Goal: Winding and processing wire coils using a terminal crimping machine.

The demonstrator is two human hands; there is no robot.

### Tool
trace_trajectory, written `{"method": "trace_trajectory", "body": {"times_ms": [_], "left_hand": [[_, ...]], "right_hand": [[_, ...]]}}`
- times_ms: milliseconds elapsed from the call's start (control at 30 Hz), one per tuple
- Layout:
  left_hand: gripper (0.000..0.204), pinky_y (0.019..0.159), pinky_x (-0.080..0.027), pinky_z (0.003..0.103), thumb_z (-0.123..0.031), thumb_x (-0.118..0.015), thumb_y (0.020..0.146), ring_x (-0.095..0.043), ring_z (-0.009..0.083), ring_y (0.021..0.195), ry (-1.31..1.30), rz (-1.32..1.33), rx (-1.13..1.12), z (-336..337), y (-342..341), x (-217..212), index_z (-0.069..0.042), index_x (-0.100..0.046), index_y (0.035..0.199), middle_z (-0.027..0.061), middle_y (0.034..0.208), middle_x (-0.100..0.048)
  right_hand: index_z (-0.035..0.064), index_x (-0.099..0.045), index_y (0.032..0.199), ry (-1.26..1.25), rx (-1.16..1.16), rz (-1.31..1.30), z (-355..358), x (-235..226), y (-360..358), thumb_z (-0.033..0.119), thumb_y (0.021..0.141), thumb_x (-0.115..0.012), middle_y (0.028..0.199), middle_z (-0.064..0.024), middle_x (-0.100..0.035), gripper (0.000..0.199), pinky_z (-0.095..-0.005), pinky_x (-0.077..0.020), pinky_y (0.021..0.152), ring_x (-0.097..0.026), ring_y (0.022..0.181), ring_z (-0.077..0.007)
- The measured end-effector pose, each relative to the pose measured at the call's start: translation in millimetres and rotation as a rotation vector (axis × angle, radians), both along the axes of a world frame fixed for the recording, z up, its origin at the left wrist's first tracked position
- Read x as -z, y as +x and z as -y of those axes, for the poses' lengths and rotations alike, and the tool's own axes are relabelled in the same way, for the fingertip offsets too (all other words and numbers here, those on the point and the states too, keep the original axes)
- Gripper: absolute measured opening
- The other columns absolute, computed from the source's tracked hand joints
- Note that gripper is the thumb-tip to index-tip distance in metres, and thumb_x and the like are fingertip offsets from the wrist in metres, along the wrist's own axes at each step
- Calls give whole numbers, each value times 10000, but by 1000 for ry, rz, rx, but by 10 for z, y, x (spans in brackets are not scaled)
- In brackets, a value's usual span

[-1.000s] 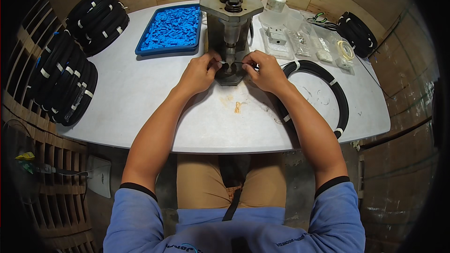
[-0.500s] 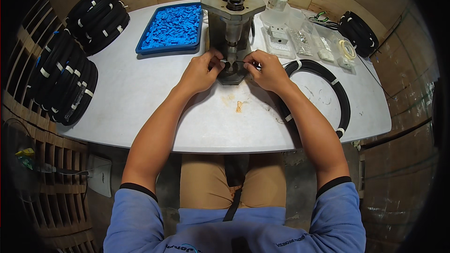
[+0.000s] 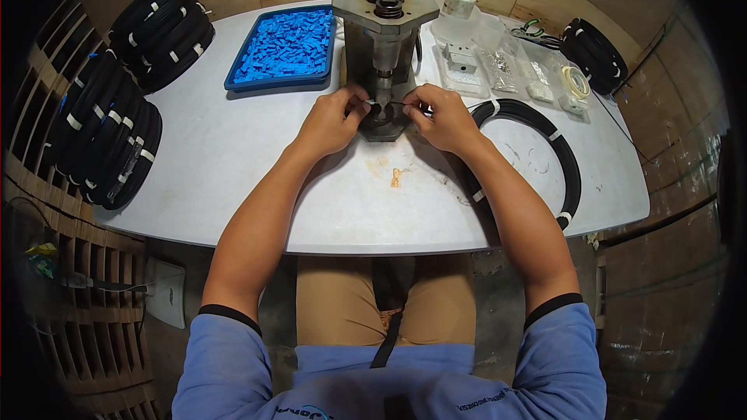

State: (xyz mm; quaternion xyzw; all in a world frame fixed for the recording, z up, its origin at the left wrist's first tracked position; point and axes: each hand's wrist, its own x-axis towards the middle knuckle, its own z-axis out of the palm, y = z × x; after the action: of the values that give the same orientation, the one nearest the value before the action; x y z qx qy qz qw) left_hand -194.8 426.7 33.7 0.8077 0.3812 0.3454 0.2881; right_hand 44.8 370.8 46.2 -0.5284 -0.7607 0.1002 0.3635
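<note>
A metal bench press (image 3: 384, 27) stands at the back middle of the table, its ram coming down over a dark base (image 3: 381, 134). My left hand (image 3: 334, 120) is at the left of the ram, thumb and fingertips pinched on a small pale-ended piece too tiny to name. From the other side my right hand (image 3: 442, 118) pinches a thin black cable (image 3: 398, 103) close to the ram. Between my fingertips, the details at the die are too small to tell. A large coil of black cable (image 3: 574, 167), bound with white tape, lies beside my right forearm, which covers part of it.
Left of the press sits a blue tray (image 3: 227, 84) heaped with small blue pieces. Stacked black coils (image 3: 109, 132) stand at the left edge. Clear boxes of small parts (image 3: 498, 70), a white bottle (image 3: 461, 1), a tape roll (image 3: 576, 82) and another coil (image 3: 595, 54) fill the back right.
</note>
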Motion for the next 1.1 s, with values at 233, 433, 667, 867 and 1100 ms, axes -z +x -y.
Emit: {"method": "trace_trajectory", "body": {"times_ms": [233, 433, 667, 867, 1100], "left_hand": [[193, 799, -545, 371, -157, -676, 970, -704, 280, 838, 3, 5, 10, -24, -2, 35, -13, -656, 1097, 163, 940, -734], [189, 802, -545, 373, -155, -673, 968, -706, 282, 842, 21, 30, 17, -27, -4, 47, -12, -660, 1091, 164, 940, -735], [197, 805, -545, 373, -158, -673, 968, -706, 280, 845, 22, 32, 24, -21, -5, 33, -10, -661, 1098, 161, 945, -737], [200, 803, -545, 371, -158, -670, 970, -706, 274, 844, 9, 4, 18, -9, -2, 11, -7, -660, 1101, 160, 950, -737], [193, 792, -546, 367, -154, -668, 972, -703, 265, 831, 4, 16, 23, -11, 0, 16, -3, -657, 1092, 157, 933, -738]], "right_hand": [[32, -716, 1018, 24, -22, -20, -2, 18, 9, 63, 860, -717, 933, -144, -713, 161, -380, -565, 792, -704, 864, -306], [35, -735, 1029, 55, -35, 27, -13, 17, 22, 2, 853, -703, 959, -125, -724, 182, -352, -577, 792, -717, 862, -276], [39, -742, 1017, 98, -24, 51, -13, 21, 14, 26, 843, -692, 937, -127, -709, 181, -364, -580, 793, -707, 873, -282], [46, -738, 1039, 103, -24, 68, -11, 28, 11, 21, 837, -687, 942, -127, -705, 210, -369, -575, 803, -706, 881, -294], [81, -746, 1061, 59, -33, 63, 3, 13, 12, 17, 863, -705, 952, -121, -704, 212, -374, -568, 801, -702, 879, -301]]}}
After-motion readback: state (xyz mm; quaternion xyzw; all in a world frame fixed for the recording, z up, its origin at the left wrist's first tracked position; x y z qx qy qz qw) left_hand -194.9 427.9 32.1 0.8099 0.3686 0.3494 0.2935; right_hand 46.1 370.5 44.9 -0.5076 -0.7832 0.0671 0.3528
